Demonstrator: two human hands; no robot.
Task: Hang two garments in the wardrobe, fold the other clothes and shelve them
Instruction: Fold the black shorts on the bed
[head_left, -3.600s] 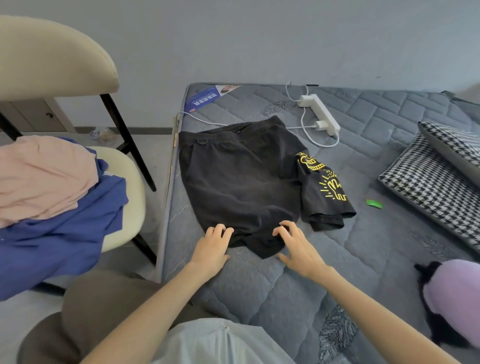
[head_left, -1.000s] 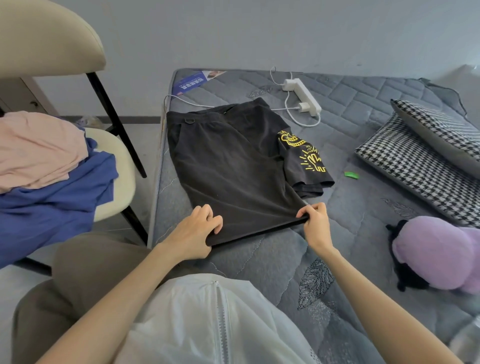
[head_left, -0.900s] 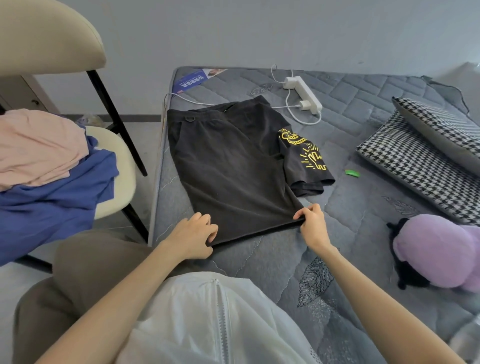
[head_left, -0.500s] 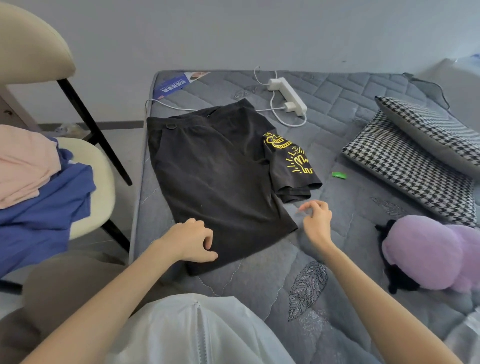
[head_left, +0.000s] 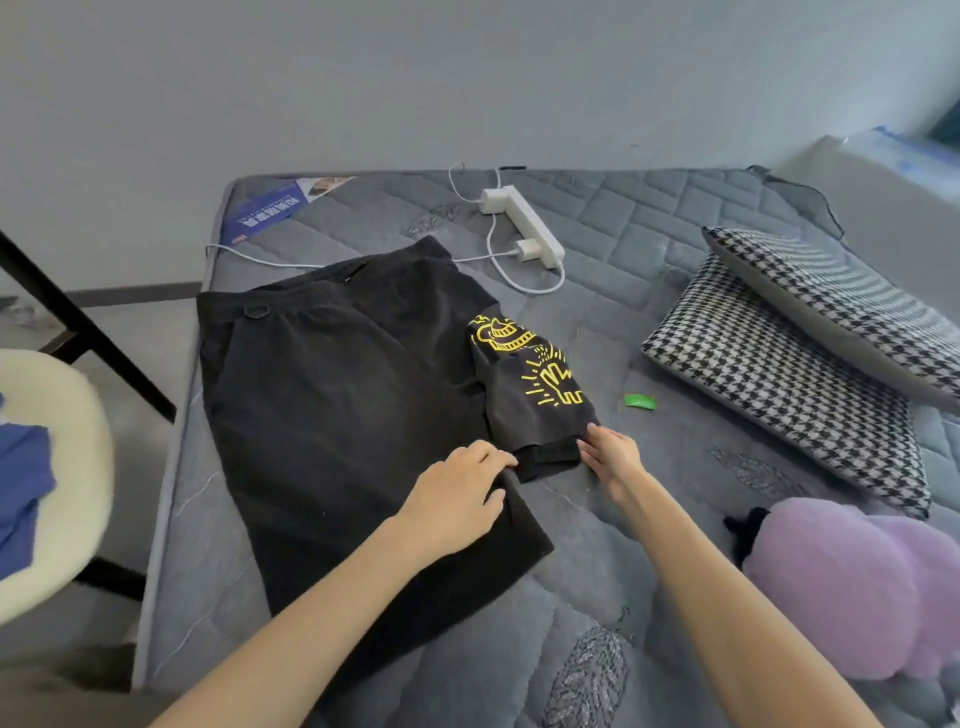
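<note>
Grey mattress (head_left: 675, 457) | black shorts (head_left: 337, 415) laid flat | left hand (head_left: 452, 499) flat on them, fingertips at hem | right hand (head_left: 613, 460) touches hem, pinch unclear | power strip (head_left: 524, 223) beyond shorts

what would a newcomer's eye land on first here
The black shorts spread flat on the grey mattress, with a bright yellow print on the leg at the right. The left hand and right hand both touch that leg's hem. At the right lie houndstooth pillows, with a purple plush toy nearer the camera.
</note>
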